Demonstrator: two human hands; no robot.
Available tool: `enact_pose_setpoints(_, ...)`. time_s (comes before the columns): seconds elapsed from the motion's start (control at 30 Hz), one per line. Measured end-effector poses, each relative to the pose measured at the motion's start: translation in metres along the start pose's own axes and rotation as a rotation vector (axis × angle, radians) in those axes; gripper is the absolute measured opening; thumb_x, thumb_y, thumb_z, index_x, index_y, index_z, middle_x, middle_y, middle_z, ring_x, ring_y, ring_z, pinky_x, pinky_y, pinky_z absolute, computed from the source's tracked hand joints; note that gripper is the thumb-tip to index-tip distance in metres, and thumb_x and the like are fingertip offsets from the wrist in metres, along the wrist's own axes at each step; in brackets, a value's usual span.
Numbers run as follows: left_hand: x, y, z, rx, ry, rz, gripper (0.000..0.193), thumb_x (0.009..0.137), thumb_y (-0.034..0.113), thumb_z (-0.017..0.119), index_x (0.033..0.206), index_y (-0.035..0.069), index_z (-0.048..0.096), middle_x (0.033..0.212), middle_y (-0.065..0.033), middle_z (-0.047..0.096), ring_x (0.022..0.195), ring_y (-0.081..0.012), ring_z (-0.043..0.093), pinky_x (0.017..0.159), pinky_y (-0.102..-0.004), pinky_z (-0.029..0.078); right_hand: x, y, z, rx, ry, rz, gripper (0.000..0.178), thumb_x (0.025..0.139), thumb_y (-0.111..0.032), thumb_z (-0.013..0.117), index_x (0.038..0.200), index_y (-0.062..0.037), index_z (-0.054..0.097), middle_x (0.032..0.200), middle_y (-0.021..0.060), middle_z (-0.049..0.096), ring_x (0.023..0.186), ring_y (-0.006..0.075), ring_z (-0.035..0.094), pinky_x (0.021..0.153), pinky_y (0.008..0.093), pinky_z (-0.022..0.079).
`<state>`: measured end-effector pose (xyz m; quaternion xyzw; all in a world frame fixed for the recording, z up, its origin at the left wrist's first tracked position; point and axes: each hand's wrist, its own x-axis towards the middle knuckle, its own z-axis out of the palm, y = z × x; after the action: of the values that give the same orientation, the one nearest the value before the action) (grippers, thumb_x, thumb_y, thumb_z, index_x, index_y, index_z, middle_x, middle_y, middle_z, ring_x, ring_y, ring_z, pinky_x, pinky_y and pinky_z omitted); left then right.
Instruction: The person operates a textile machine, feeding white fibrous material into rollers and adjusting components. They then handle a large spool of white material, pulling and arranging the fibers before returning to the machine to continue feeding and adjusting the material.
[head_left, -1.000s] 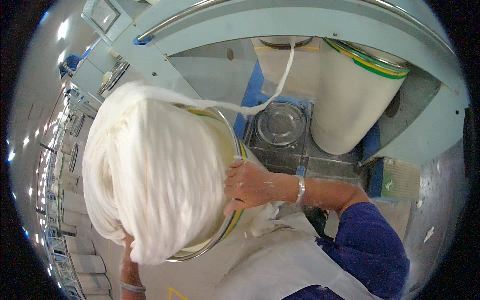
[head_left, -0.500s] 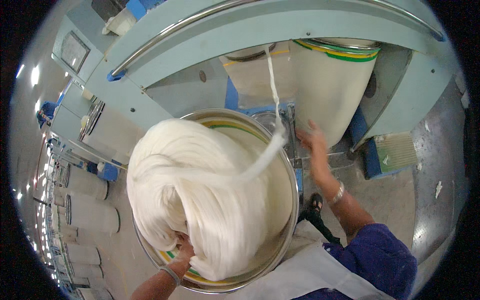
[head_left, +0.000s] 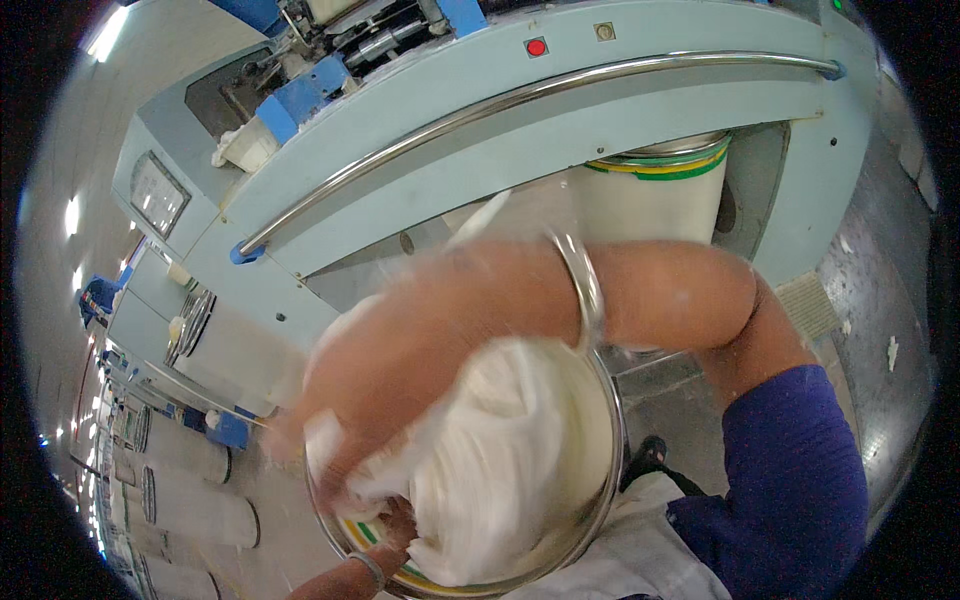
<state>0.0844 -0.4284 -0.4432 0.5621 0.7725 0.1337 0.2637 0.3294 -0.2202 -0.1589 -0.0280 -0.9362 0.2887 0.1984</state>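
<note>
A thick coiled mass of white fibre sliver (head_left: 490,460) rises out of a round can (head_left: 612,440) with a metal rim and green and yellow bands. My left hand (head_left: 395,530) is low at the can's near left side, its fingers curled into the sliver and partly covered by it. My right arm reaches across over the can. At its end my right hand (head_left: 325,455) is smeared by motion at the left side of the mass, with a white tuft beside it; its fingers cannot be made out. The arm hides much of the coil's far side.
A pale green machine with a metal rail (head_left: 520,95) and a red button (head_left: 537,47) stands ahead. Another can (head_left: 650,205) sits beneath it. Several cans (head_left: 205,505) stand at left. My foot (head_left: 650,452) is right of the can; white scraps lie on the floor.
My right hand has swung from the can's right side across to its left. The sliver mass now sits lower and further right in the picture. My left hand stays at the coil.
</note>
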Motion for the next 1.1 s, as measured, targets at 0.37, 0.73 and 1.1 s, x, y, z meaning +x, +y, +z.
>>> enact_pose_setpoints(0.37,0.052,0.008,-0.011,0.007,-0.028,-0.001,0.063,0.080,0.033,0.064,0.133,0.006,0.042,0.120,-0.0184,0.056,0.106,-0.0308,0.056,0.093,-0.0398,0.041,-0.054,0.188,-0.031,-0.405,-0.109,0.403,0.057,0.093,-0.042,0.041,0.140,-0.0121,0.031,0.127,0.0162,0.051,0.116,0.0328,0.050,0.098,0.0390,0.039)
enact_pose_setpoints(0.73,0.111,0.040,-0.020,0.018,-0.102,0.000,0.061,0.080,0.032,0.064,0.132,0.006,0.043,0.118,-0.0186,0.057,0.105,-0.0308,0.057,0.092,-0.0396,0.042,-0.018,0.251,-0.011,0.278,0.327,0.245,0.062,0.097,-0.046,0.030,0.142,-0.0039,0.025,0.144,0.0147,0.032,0.133,0.0251,0.031,0.110,0.0308,0.021)
enact_pose_setpoints(1.1,0.123,0.000,-0.021,0.007,-0.193,0.179,0.060,0.080,0.030,0.063,0.131,0.006,0.044,0.117,-0.0188,0.057,0.104,-0.0307,0.058,0.091,-0.0394,0.043,0.066,0.134,0.015,-0.948,0.166,0.439,0.025,0.085,-0.031,0.056,0.096,-0.0115,0.067,0.087,0.0078,0.065,0.084,0.0262,0.064,0.066,0.0405,0.051)
